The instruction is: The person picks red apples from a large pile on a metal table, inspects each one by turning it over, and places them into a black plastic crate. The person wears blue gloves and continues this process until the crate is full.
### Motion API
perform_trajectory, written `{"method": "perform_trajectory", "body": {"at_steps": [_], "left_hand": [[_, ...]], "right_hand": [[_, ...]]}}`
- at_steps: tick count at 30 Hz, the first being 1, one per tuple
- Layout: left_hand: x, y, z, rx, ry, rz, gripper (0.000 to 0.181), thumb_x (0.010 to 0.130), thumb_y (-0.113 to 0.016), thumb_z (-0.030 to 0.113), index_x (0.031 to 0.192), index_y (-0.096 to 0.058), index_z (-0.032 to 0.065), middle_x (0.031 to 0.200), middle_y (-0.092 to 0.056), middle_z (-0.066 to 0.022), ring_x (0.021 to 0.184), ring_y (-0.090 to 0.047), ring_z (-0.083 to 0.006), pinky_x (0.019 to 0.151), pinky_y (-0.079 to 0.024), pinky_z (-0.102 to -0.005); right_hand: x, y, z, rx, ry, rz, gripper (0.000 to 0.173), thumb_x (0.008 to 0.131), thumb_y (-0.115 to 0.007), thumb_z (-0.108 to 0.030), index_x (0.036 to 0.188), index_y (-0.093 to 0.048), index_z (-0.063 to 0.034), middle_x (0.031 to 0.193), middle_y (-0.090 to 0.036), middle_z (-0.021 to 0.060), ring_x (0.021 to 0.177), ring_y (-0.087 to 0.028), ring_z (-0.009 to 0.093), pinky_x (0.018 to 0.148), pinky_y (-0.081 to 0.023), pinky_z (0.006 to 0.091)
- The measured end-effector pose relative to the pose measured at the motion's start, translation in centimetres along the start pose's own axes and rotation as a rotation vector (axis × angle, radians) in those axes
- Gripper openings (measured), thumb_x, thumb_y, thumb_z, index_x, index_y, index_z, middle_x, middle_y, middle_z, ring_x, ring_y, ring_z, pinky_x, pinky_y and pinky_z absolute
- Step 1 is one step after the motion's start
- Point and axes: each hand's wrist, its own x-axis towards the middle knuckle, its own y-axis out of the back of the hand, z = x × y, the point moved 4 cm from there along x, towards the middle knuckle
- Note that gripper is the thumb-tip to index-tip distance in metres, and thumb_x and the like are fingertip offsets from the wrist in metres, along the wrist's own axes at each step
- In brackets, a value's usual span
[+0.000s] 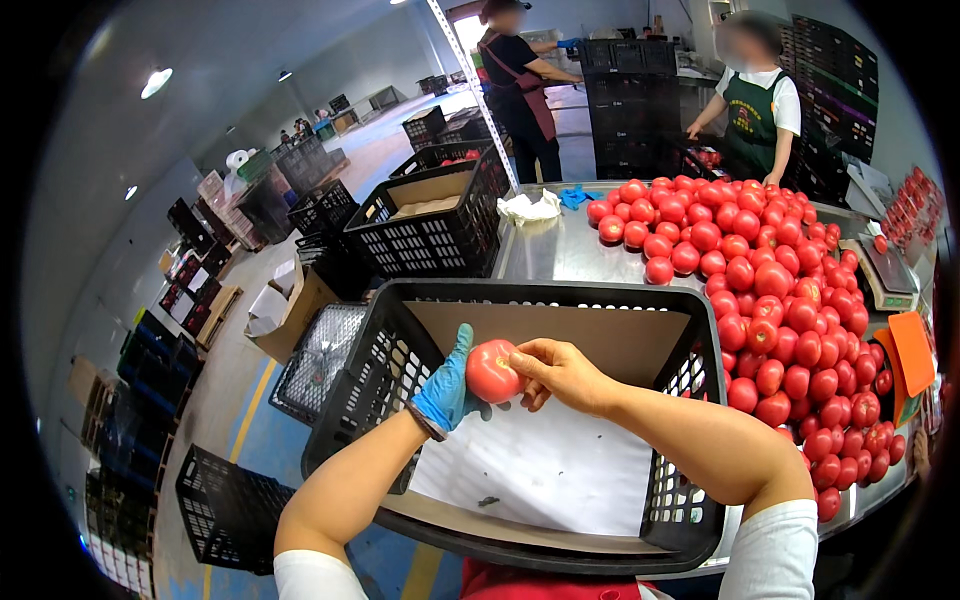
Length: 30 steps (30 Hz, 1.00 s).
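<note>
Over a black plastic crate (555, 291), both my hands are on one red tomato (493, 375). My left hand (448, 386), in a blue glove, cups it from the left with the thumb raised. Bare, my right hand (559, 375) grips its right side near the stem end, with thumb and fingers on the skin. White paper (540, 465) covers the crate's floor and bears a few dark scraps of debris. Brown cardboard (555, 330) lines the far wall. To the right, a large heap of red tomatoes (772, 277) lies on a metal table (536, 251).
A crumpled white cloth (529, 208) and blue gloves (577, 196) lie at the table's far edge. A scale (885, 277) and an orange box (909, 352) stand on the right. More black crates (427, 225) are at left. Two people (517, 90) work across the table.
</note>
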Motion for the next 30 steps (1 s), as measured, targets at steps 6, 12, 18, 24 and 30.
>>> {"method": "perform_trajectory", "body": {"at_steps": [6,12,18,24,30], "left_hand": [[0.1,0.1,0.5,0.011,-0.073,0.083,0.080,0.082,-0.018,0.073,0.114,-0.052,0.0084,0.078,-0.061,-0.0095,0.052,-0.059,-0.0205,0.037,-0.043,-0.0241],[0.4,1.5,-0.9,-0.112,0.152,0.063,0.089,0.073,-0.015,0.083,0.106,-0.054,0.0098,0.067,-0.060,-0.0121,0.039,-0.051,-0.0198,0.032,-0.038,-0.0294],[-0.2,0.1,-0.5,-0.118,0.214,0.033,0.092,0.069,-0.016,0.086,0.104,-0.054,0.0111,0.061,-0.059,-0.0135,0.035,-0.045,-0.0185,0.032,-0.037,-0.0316],[0.2,0.6,-0.9,0.035,0.130,-0.008,0.079,0.080,-0.019,0.076,0.106,-0.054,0.0092,0.064,-0.060,-0.0135,0.037,-0.050,-0.0188,0.031,-0.038,-0.0305],[0.3,0.9,-0.5,-0.002,0.046,0.097,0.066,0.089,-0.023,0.063,0.106,-0.053,0.0064,0.071,-0.061,-0.0122,0.042,-0.055,-0.0204,0.032,-0.039,-0.0270]], "right_hand": [[0.0,0.1,0.0,0.131,-0.058,-0.056,0.055,0.092,-0.049,-0.039,0.123,-0.042,0.0048,0.077,-0.057,0.0069,0.064,-0.059,0.013,0.062,-0.053,0.0276],[0.5,0.1,0.2,0.165,-0.090,-0.070,0.053,0.091,-0.048,-0.043,0.109,-0.050,0.0061,0.076,-0.055,0.0079,0.062,-0.059,0.015,0.058,-0.053,0.0292],[0.3,0.5,0.4,0.094,-0.201,-0.036,0.058,0.091,-0.036,-0.055,0.083,-0.053,-0.0001,0.068,-0.054,0.0074,0.055,-0.056,0.016,0.055,-0.050,0.0281],[0.0,0.6,0.5,0.078,-0.293,-0.020,0.069,0.090,-0.023,-0.062,0.076,-0.053,-0.0019,0.063,-0.053,0.0077,0.050,-0.053,0.018,0.051,-0.046,0.0286],[-0.1,0.6,1.0,0.088,-0.351,-0.039,0.068,0.091,-0.024,-0.060,0.072,-0.053,-0.0029,0.061,-0.053,0.0080,0.047,-0.051,0.018,0.049,-0.047,0.0289]]}}
